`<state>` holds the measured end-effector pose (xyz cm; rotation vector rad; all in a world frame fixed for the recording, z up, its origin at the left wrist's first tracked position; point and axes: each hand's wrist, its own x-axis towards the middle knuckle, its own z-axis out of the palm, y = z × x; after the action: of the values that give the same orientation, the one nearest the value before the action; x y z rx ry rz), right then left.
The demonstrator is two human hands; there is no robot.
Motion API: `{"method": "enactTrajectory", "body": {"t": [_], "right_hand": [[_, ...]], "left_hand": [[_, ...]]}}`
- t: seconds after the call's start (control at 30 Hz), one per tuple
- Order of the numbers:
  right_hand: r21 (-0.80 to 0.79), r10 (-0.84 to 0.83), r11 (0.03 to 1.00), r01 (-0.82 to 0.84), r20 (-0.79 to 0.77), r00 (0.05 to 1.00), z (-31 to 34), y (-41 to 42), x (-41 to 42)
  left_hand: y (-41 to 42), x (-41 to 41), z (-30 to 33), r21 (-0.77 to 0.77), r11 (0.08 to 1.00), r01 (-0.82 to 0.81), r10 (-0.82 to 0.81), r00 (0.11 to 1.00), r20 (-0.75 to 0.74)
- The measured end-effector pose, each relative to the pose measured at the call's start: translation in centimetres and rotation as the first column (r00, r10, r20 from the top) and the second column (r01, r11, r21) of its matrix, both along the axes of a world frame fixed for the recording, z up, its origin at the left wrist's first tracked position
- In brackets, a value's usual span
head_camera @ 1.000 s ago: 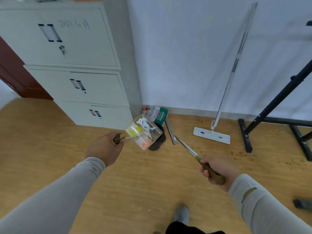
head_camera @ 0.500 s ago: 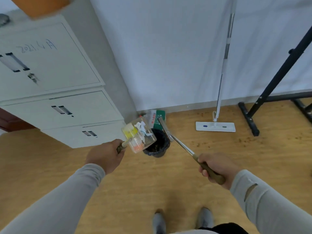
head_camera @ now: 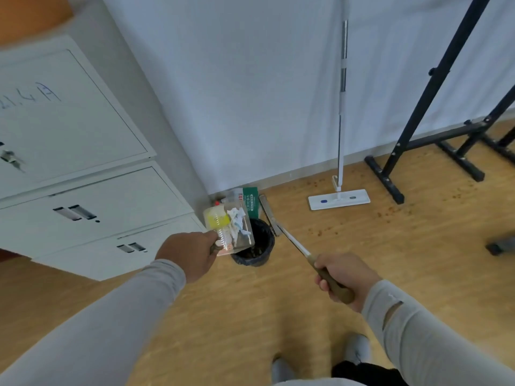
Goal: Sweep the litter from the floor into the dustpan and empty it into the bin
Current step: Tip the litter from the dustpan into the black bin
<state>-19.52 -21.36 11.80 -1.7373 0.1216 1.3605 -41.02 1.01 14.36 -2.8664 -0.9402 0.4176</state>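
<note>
My left hand (head_camera: 189, 253) grips the handle of a clear dustpan (head_camera: 245, 235) held above the left rim of a small black bin (head_camera: 260, 252). In the pan lie a yellow-labelled plastic bottle (head_camera: 218, 221) and crumpled white paper (head_camera: 237, 221). My right hand (head_camera: 344, 277) holds the brown handle of a broom (head_camera: 292, 240); its metal shaft runs up-left to a narrow head (head_camera: 269, 213) on the floor just right of the bin.
A grey filing cabinet (head_camera: 92, 188) stands left of the bin. A green-and-white packet (head_camera: 248, 199) leans in the corner. A white flat mop (head_camera: 339, 199) rests against the wall; a black stand (head_camera: 404, 151) is at right. Brown crumbs (head_camera: 390, 210) speckle the floor. My shoes (head_camera: 359, 349) show below.
The view has drawn closer to the bin. The dustpan with the litter has moved over the bin's left rim. The broom stays held at the right.
</note>
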Motion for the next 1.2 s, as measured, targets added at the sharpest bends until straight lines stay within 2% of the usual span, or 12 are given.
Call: {"method": "enactTrajectory", "body": {"t": [0.27, 0.53, 0.83, 1.03, 1.2], "right_hand": [[-0.014, -0.028, 1.0, 0.028, 0.007, 1.0, -0.5, 0.8, -0.9], [0.009, -0.052, 0.999, 0.052, -0.003, 0.999, -0.5, 1.0, -1.5], [0.006, -0.045, 0.999, 0.045, -0.008, 0.999, 0.1, 0.5, -1.9], [-0.013, -0.021, 1.0, 0.021, -0.001, 1.0, 0.5, 0.3, -2.6], [-0.026, -0.006, 1.0, 0.006, 0.004, 1.0, 0.4, -0.1, -3.0]], "left_hand": [[1.0, 0.6, -1.5, 0.014, 0.987, 0.157, -0.155, 0.983, -0.097], [1.2, 1.3, -2.6, -0.013, 0.974, 0.227, -0.226, 0.96, -0.166], [1.2, 1.5, -2.0, 0.02, 0.975, 0.223, -0.216, 0.961, -0.17], [0.4, 1.0, -1.8, 0.033, 0.964, 0.264, -0.248, 0.936, -0.252], [0.2, 0.5, -1.9, 0.009, 0.977, 0.215, -0.206, 0.949, -0.239]]}}
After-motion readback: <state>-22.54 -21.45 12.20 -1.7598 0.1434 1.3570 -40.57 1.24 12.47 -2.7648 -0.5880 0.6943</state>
